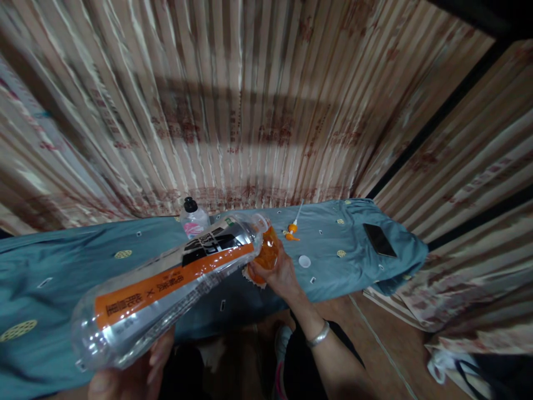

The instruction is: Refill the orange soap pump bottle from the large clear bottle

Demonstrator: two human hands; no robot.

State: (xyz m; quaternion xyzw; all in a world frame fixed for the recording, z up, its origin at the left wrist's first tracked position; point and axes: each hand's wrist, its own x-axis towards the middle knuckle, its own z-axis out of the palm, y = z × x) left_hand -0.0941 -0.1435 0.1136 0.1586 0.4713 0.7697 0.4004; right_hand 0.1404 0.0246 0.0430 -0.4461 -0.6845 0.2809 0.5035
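A large clear drink bottle (175,278) with an orange, white and black label lies tilted across the view, its base toward me and its mouth up at the right. My left hand (137,364) grips it from below near the base; part of that hand is hidden behind the bottle. My right hand (285,275) is wrapped round a translucent orange bottle (266,253). The clear bottle's mouth is at the top of the orange one; whether they touch, I cannot tell. Beyond my right hand lies an orange pump head (292,229) with a thin whitish tube.
Teal patterned cloth (333,278) covers the narrow table. On it are a white round disc (304,261), a dark phone (379,240) and a black-capped bottle (193,219). Pleated curtains (250,111) hang behind and at the right. A white bag (452,364) lies at the lower right.
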